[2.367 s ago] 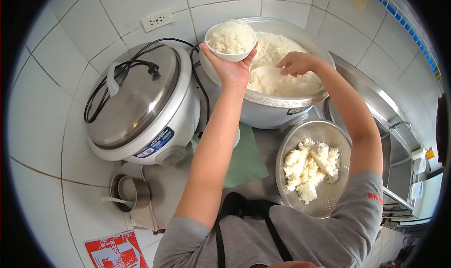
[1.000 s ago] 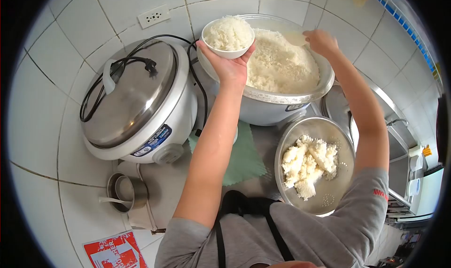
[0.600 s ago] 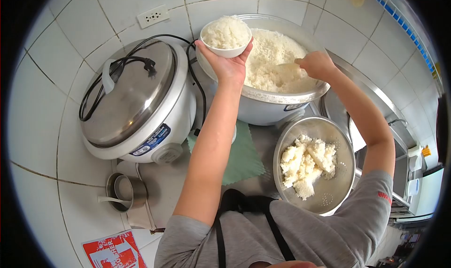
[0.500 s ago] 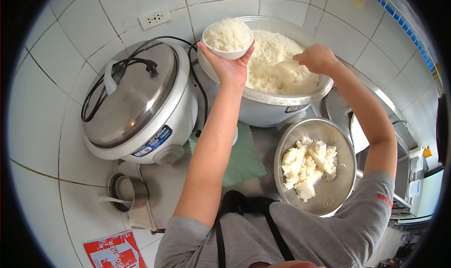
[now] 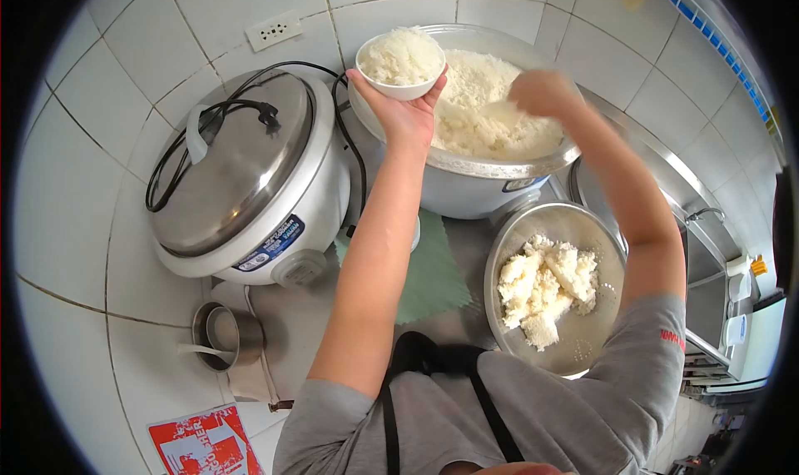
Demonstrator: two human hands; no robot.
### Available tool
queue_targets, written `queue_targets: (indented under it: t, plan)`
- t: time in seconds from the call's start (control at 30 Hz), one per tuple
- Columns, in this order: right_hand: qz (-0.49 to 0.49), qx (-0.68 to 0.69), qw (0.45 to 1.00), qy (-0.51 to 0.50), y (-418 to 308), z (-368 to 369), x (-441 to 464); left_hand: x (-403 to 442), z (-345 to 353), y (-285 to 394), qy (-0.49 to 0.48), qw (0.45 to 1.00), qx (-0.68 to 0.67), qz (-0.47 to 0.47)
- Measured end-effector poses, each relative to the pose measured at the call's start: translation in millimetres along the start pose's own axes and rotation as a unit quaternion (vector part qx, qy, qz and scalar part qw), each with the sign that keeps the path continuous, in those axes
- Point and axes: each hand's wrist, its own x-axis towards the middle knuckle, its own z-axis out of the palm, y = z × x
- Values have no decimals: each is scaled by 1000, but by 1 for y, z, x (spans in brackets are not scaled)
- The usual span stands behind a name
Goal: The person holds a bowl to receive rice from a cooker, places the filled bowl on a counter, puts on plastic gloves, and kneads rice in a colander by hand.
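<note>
My left hand [image 5: 406, 119] supports a small white bowl [image 5: 401, 90] from below, thumb and fingers around its sides. Cooked white rice [image 5: 404, 57] is heaped above the bowl's rim. To its right, my right hand [image 5: 543, 94] is closed and blurred over a big rice cooker pot [image 5: 466, 184]. It grips a pale rice paddle [image 5: 501, 113], whose blade is hard to tell from the rice in the pot. Loose white rice [image 5: 478, 79] fills much of that pot. Nearer me, a steel colander [image 5: 601, 329] holds clumps of rice [image 5: 545, 279].
A second rice cooker [image 5: 241, 175] stands lidded on the left, its black cord [image 5: 162, 175] draped over the lid. Below it is a small metal pot [image 5: 250, 342] with a spoon handle [image 5: 204, 352]. A green cloth [image 5: 437, 275] lies mid-counter. A sink [image 5: 707, 288] is at right.
My right hand has moved slightly left and up over the rice with the paddle. The bowl in my left hand stays nearly in place. The view has shifted a little.
</note>
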Motion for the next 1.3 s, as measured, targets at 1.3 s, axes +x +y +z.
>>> queue_targets:
  t: [1.3]
  plan:
    - [-6, 24, 999, -47, 3, -11, 24, 6, -7, -3, 7, 1000, 4, -13]
